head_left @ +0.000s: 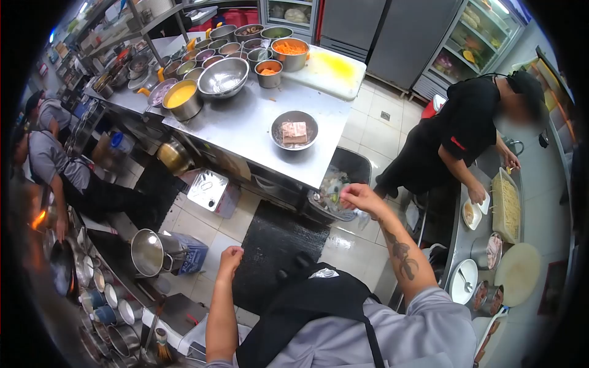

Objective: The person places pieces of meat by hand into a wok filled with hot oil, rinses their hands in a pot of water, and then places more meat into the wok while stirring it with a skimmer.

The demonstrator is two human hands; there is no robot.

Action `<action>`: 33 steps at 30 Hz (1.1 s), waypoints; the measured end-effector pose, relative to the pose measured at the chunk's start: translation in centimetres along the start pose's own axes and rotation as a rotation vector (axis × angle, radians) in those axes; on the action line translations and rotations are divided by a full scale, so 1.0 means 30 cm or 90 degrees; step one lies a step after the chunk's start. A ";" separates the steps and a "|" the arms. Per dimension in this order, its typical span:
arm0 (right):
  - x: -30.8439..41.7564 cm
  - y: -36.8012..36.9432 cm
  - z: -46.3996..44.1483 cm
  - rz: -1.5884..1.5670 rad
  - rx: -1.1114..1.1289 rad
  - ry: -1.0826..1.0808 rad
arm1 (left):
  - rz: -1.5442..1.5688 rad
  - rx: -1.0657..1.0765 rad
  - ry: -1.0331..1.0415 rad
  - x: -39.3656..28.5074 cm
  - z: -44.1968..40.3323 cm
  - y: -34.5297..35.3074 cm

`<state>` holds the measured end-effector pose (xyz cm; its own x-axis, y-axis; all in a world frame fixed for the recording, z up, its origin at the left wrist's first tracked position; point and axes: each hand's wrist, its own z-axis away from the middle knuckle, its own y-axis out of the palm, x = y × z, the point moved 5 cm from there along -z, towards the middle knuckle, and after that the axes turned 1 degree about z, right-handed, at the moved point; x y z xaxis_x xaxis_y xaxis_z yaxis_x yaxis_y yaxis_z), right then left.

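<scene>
My right hand [362,199] is raised in front of me over the edge of a dark waste bin [359,161] with crumpled clear plastic inside. Its fingers are curled together, and anything in them is too small to make out. My left hand [229,261] hangs lower on the left, loosely closed, with nothing seen in it, above the tiled floor beside a black mat [279,245]. Beyond both hands, a metal bowl [279,118] holding a pale pinkish block [294,132] sits on the steel counter [245,132]. Neither hand touches it.
Several metal containers, one with shredded carrot [290,47], stand near a stained cutting board [331,72]. A co-worker [454,122] at the right works beside a noodle tray [506,205]. Another person [55,165] works near a flame on the left. A tall pot [149,251] stands left.
</scene>
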<state>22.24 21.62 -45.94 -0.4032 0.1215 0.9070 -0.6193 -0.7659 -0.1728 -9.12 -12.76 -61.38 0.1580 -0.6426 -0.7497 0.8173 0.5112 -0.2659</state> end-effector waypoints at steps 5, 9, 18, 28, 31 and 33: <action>0.082 -0.125 0.066 0.026 -0.101 -0.070 | 0.106 -0.034 0.098 0.038 -0.075 -0.032; -0.159 -0.195 -0.038 0.129 -0.122 -0.022 | 0.242 -0.103 -0.015 0.063 -0.075 -0.094; -0.045 -0.238 -0.128 0.382 -0.161 -0.105 | 0.264 -0.268 -0.170 0.442 0.025 -0.295; 0.063 -0.056 -0.302 0.280 0.200 -0.222 | 0.541 -0.288 -0.347 0.776 0.373 -0.098; -0.002 -0.061 -0.357 0.670 0.069 -0.207 | 0.501 -0.362 -0.369 0.865 0.439 -0.070; 0.060 -0.057 -0.342 0.630 0.071 -0.248 | 0.445 -0.370 -0.305 0.869 0.484 -0.064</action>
<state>15.66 29.63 -47.95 -0.4367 -0.7813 0.4459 -0.0610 -0.4688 -0.8812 1.49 -38.77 -71.61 0.8042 -0.1910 -0.5628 0.0836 0.9739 -0.2110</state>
